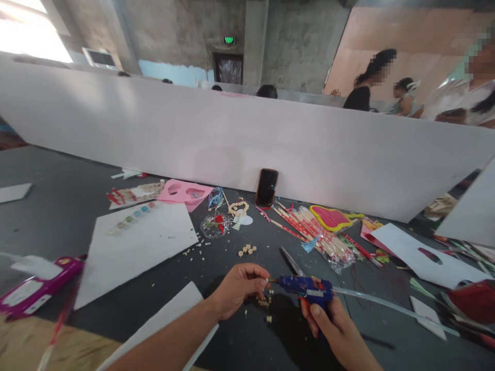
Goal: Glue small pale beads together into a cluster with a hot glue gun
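A blue glue gun (305, 287) is grasped in the right hand (328, 322), lower right. A tiny bead (267, 280) is pinched by the left hand (243, 288), lower centre.

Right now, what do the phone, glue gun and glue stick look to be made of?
Phone: probably glass front, dark and smooth.
Glue gun: blue body, likely hard moulded plastic; nozzle perhaps metal.
Glue stick: translucent, pale, gently bowed; likely hot-melt plastic.
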`<state>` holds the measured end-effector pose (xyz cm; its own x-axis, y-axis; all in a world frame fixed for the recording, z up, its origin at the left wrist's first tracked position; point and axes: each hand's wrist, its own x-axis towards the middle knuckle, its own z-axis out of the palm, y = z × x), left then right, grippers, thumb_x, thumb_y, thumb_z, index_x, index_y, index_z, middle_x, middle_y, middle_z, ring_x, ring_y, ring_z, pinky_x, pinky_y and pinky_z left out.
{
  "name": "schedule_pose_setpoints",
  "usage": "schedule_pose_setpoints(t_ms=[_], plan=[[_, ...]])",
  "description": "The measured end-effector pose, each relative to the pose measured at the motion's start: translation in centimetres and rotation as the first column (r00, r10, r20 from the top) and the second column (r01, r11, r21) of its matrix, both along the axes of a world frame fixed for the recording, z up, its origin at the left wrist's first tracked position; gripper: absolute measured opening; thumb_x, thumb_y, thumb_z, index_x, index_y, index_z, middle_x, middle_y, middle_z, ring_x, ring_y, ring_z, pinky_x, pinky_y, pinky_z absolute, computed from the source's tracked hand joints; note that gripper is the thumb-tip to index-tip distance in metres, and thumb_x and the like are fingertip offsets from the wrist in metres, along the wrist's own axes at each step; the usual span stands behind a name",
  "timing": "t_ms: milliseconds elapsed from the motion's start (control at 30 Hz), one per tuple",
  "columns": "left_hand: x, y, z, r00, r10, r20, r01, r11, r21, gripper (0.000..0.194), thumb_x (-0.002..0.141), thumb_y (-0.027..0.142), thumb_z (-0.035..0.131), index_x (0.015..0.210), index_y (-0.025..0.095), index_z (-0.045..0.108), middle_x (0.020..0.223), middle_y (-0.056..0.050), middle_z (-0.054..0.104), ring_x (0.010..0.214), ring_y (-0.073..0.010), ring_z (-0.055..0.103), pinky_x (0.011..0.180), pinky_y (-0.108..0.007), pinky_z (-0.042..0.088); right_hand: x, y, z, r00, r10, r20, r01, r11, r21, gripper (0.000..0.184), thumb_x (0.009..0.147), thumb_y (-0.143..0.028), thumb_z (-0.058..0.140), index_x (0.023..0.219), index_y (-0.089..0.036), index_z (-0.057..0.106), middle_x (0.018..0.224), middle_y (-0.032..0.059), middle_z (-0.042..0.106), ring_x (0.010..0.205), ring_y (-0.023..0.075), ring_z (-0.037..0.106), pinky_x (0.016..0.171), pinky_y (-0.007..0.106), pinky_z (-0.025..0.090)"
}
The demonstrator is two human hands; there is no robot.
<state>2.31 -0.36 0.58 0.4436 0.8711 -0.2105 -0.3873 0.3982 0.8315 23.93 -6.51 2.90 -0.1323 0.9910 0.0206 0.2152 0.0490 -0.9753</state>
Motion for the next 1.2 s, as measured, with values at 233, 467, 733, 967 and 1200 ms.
schedule_pose_setpoints(t_ms=[233,467,733,967,1200], plan=[[0.0,0.0,0.3,1.000,0.011,-0.024,-0.012,1.000,-0.011,0.025,0.057,0.026,0.076,0.074,0.011,0.065,0.065,-0.003,0.065,0.048,-0.0072,0.052,0.050,-0.019,0.037,-0.2,0.0,0.6,1.000,-0.009,0.026,0.009,1.000,0.004,0.027,0.082,-0.045,0.046,0.084,-0.019,0.051,0.067,0.0003,0.051,0.049,0.0114,0.044,0.049,0.025,0.041],[0.0,0.0,0.2,1.000,0.008,-0.018,-0.008,1.000,-0.001,0.026,0.058,0.026,0.076,0.075,0.011,0.065,0.065,-0.003,0.065,0.048,-0.0072,0.052,0.051,-0.019,0.039,-1.0,-0.4,1.4,0.999,-0.046,0.005,0.046,0.999,-0.003,0.027,0.081,-0.046,0.047,0.081,-0.019,0.051,0.064,-0.0012,0.047,0.049,0.0115,0.041,0.048,0.024,0.040],[0.1,0.0,0.2,0.999,0.007,-0.032,-0.007,1.000,0.002,0.026,0.057,0.027,0.076,0.075,0.011,0.065,0.065,-0.003,0.065,0.047,-0.0071,0.052,0.050,-0.019,0.038,-1.0,-0.3,1.3,0.998,-0.064,0.002,0.064,0.998,0.002,0.028,0.081,-0.047,0.048,0.080,-0.020,0.053,0.060,-0.0019,0.048,0.048,0.0117,0.042,0.048,0.025,0.040],[0.1,0.0,0.3,1.000,0.007,-0.027,-0.007,1.000,0.001,0.026,0.057,0.027,0.076,0.075,0.012,0.065,0.065,-0.003,0.065,0.048,-0.0076,0.053,0.051,-0.020,0.039,-0.4,0.1,0.6,1.000,0.004,0.010,-0.004,1.000,-0.002,0.028,0.081,-0.047,0.048,0.083,-0.019,0.051,0.063,-0.0013,0.049,0.048,0.0111,0.043,0.047,0.025,0.041],[0.1,0.0,0.3,0.999,0.025,-0.041,-0.025,1.000,-0.001,0.027,0.056,0.028,0.076,0.075,0.012,0.065,0.064,-0.002,0.064,0.049,-0.0080,0.053,0.052,-0.020,0.039,-0.7,-0.3,0.9,0.999,-0.027,-0.022,0.027,1.000,0.003,0.022,0.083,-0.041,0.048,0.084,-0.019,0.050,0.065,-0.0015,0.050,0.050,0.0105,0.043,0.049,0.025,0.039]])
